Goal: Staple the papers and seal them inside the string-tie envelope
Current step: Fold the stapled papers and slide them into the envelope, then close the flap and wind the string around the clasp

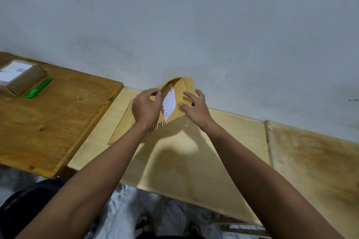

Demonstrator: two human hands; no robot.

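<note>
Envelope (pixel 184 141) is a big tan/manila one w/ a dark-and-orange striped border along its edges; I see it lying on the pale wooden table (pixel 242 132), far end lifted up near the wall (pixel 174 15). Its mouth is pulled open at that far end, flap (pixel 187 85) standing up behind. Inside the mouth sit the papers (pixel 168 105), white sheets w/ faint printed lines, top part sticking out, tilted, approx. between my two hands. Something small & dark marks the top corner of the sheets; can't tell if it's a staple.

Left hand (pixel 144 107) is on the left side of the opening, fingers curled, thumb and fingertips pinching the front lip of the envelope just beside the papers' left edge. Right hand (pixel 194 107) is on the right side of the mouth, fingers spread and only lightly bent, tips touching the envelope's back panel/flap, not wrapped round anything as far as I see. Papers lie between the two sets of fingers; whether the left fingers also touch the sheets I can't tell.

On the darker wood board (pixel 48 122) to the left: a cardboard box (pixel 21 79) w/ a white label, and a green cutter (pixel 37 88) just beside it, well apart from the envelope.
</note>
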